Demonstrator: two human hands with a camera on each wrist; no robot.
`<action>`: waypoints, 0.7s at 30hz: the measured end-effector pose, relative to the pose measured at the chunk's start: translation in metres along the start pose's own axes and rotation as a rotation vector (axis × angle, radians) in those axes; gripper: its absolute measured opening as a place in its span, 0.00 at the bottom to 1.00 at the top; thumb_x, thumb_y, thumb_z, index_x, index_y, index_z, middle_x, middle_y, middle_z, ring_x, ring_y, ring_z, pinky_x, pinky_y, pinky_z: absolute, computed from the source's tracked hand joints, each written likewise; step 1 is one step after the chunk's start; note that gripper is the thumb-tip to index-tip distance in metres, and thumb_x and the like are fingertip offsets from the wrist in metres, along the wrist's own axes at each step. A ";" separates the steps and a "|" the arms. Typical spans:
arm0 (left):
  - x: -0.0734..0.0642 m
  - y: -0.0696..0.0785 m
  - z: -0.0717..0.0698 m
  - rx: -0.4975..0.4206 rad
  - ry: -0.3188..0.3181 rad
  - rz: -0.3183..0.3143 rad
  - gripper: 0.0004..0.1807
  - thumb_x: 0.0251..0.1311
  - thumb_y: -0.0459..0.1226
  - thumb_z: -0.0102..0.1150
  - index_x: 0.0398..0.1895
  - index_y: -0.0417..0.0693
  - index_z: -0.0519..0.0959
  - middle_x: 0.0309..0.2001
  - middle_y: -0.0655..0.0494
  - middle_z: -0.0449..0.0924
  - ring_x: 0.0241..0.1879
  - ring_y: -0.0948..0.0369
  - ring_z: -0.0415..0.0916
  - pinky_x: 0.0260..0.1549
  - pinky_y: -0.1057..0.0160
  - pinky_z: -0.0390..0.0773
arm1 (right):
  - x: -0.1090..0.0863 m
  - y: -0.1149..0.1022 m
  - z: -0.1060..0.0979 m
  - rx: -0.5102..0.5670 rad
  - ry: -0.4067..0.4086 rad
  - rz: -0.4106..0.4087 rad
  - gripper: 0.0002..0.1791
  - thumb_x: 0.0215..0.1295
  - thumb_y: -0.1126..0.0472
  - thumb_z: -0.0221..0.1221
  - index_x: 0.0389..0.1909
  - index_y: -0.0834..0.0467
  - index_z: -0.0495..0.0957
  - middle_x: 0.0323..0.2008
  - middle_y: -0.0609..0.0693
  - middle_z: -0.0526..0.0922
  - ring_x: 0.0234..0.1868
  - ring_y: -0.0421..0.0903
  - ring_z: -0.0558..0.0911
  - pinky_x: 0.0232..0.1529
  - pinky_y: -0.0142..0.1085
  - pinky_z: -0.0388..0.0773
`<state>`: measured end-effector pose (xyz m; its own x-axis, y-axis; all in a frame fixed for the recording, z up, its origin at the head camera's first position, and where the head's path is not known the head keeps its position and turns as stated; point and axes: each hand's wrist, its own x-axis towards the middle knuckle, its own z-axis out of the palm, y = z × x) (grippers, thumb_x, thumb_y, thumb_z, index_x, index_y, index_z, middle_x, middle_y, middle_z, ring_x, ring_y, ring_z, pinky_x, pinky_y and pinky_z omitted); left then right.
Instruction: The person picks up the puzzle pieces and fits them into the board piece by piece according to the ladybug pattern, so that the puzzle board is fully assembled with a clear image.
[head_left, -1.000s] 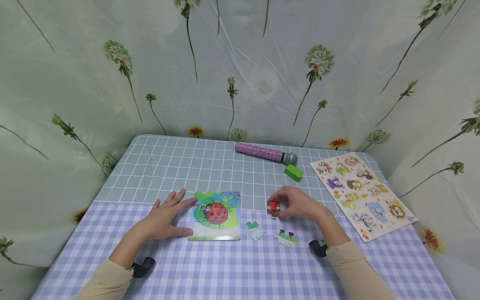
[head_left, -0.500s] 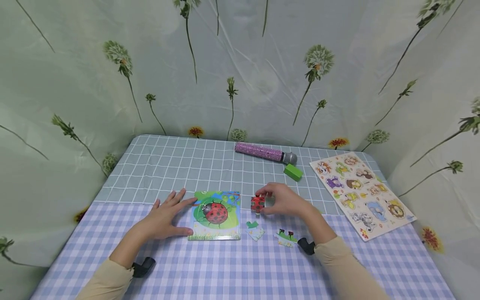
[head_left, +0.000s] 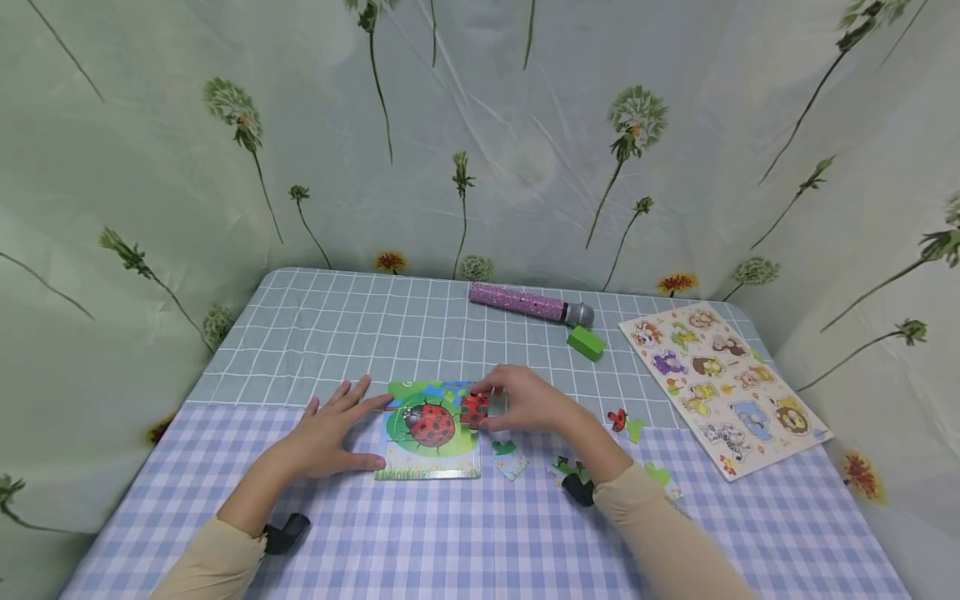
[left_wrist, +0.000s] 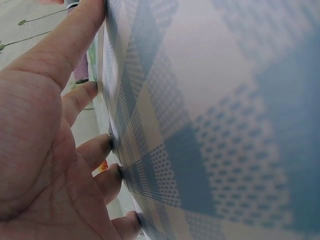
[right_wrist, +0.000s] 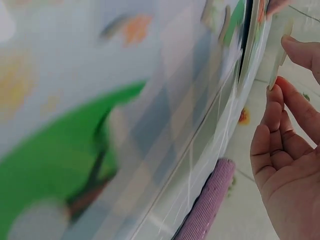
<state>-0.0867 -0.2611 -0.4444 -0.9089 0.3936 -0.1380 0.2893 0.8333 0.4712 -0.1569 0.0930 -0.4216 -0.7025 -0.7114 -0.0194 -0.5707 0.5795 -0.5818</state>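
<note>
A square board with a ladybug picture [head_left: 427,454] lies on the checked cloth in the head view. My left hand [head_left: 330,437] rests spread at its left edge, thumb and forefinger touching the border. In the left wrist view the left hand's [left_wrist: 55,135] fingertips come down on the cloth. My right hand [head_left: 525,400] pinches a red, black-spotted jigsaw piece [head_left: 472,411] over the board's right edge. Seen from the right wrist, that jigsaw piece [right_wrist: 278,60] stands edge-on between thumb and fingers of the right hand [right_wrist: 290,135].
Loose jigsaw pieces lie right of the board: a green-and-white one [head_left: 510,460], one partly under the right wrist [head_left: 566,467], one with a ladybug [head_left: 622,423] and another by the sleeve [head_left: 660,475]. Farther off are a pink microphone [head_left: 525,304], green block [head_left: 586,342] and animal board [head_left: 723,392].
My right hand has carried the red spotted jigsaw piece leftward to the ladybug board, uncovering jigsaw pieces behind its forearm. My left hand has stayed in place.
</note>
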 end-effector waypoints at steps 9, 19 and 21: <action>0.002 0.000 0.000 0.007 -0.005 0.000 0.54 0.53 0.63 0.79 0.82 0.61 0.68 0.86 0.36 0.51 0.84 0.28 0.46 0.70 0.14 0.46 | 0.019 -0.016 0.009 0.001 -0.047 -0.014 0.25 0.63 0.56 0.77 0.60 0.59 0.87 0.52 0.50 0.90 0.51 0.46 0.85 0.57 0.37 0.83; 0.003 0.001 -0.001 0.007 -0.003 0.008 0.54 0.53 0.63 0.79 0.82 0.60 0.68 0.86 0.35 0.51 0.84 0.28 0.46 0.70 0.13 0.46 | 0.036 -0.027 0.024 0.024 -0.102 -0.025 0.24 0.60 0.58 0.79 0.56 0.60 0.89 0.50 0.52 0.90 0.50 0.45 0.85 0.55 0.34 0.83; 0.002 0.001 -0.001 0.005 -0.007 0.006 0.54 0.53 0.63 0.79 0.82 0.60 0.68 0.86 0.35 0.51 0.83 0.28 0.46 0.69 0.13 0.46 | 0.037 -0.028 0.027 0.007 -0.112 -0.033 0.23 0.61 0.57 0.78 0.56 0.60 0.89 0.49 0.51 0.90 0.49 0.44 0.84 0.55 0.33 0.82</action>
<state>-0.0886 -0.2598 -0.4436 -0.9049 0.4015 -0.1411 0.2965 0.8327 0.4676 -0.1556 0.0393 -0.4279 -0.6312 -0.7703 -0.0909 -0.5894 0.5525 -0.5893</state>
